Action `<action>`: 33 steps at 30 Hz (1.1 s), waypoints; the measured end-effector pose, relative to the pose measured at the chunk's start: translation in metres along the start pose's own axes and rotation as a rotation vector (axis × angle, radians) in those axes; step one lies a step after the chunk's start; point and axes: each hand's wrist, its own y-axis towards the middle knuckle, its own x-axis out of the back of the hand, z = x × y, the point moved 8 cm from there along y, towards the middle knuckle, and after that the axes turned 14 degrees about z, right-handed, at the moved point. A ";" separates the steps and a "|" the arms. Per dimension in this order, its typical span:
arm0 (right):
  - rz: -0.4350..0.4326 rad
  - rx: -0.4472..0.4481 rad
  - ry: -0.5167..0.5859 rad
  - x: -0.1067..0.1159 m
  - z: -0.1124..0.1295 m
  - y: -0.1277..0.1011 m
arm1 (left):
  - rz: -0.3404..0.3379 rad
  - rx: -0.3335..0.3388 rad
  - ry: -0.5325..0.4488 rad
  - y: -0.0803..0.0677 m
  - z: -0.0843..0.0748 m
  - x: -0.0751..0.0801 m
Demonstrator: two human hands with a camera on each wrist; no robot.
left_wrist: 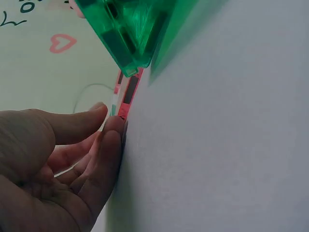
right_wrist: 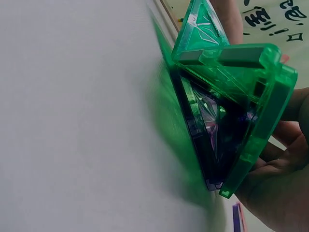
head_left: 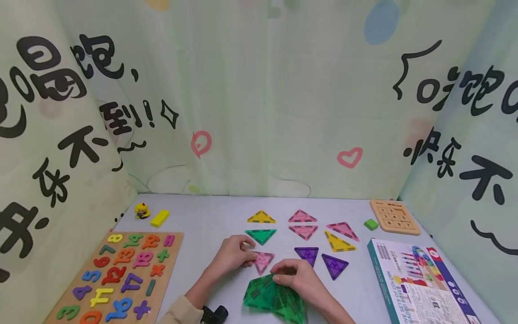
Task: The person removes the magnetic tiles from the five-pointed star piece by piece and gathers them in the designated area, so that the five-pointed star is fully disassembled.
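Note:
Green translucent magnetic tiles (head_left: 259, 293), joined into a raised angular shape, stand at the table's front middle. My right hand (head_left: 298, 278) pinches their top edge between thumb and fingers. In the right wrist view, a dark triangular face shows within the green tiles (right_wrist: 273, 125). Flat on the table just behind lies a pink triangle tile (head_left: 263, 261). The fingertips of my left hand (head_left: 231, 254) touch its left corner, and the thumb sits a little apart from it in the left wrist view. Beyond that hand lies a loose green triangle tile (head_left: 261, 236).
Yellow (head_left: 261, 218), pink (head_left: 302, 217) and purple triangle tiles (head_left: 335, 266) lie behind and right. A number board (head_left: 171, 261) fills the left side. At right are a box (head_left: 421, 279), a wooden board (head_left: 394, 217) and a green block (head_left: 371, 224). Back left: yellow block (head_left: 160, 218), toy duck (head_left: 142, 210).

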 end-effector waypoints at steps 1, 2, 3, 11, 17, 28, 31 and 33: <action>-0.007 -0.001 0.001 0.000 0.000 0.000 | -0.005 0.004 0.007 -0.002 0.000 0.001; -0.014 -0.001 0.002 0.000 0.000 0.000 | -0.007 0.010 0.013 -0.005 0.000 0.001; -0.022 0.000 0.005 0.000 0.000 0.000 | -0.004 0.017 0.014 -0.007 0.000 0.002; -0.093 0.012 0.047 0.001 0.001 -0.002 | 0.255 0.132 -0.141 -0.033 0.012 -0.010; -0.129 0.001 0.053 0.004 0.001 -0.003 | 0.344 0.164 -0.258 -0.040 0.016 -0.018; -0.109 -0.040 0.052 0.001 -0.001 -0.003 | 0.302 0.138 -0.379 -0.037 0.021 -0.021; -0.098 -0.045 0.056 0.000 -0.002 -0.003 | 0.293 0.122 -0.429 -0.038 0.023 -0.019; -0.091 -0.042 0.056 -0.001 -0.002 -0.003 | 0.288 0.111 -0.451 -0.038 0.024 -0.017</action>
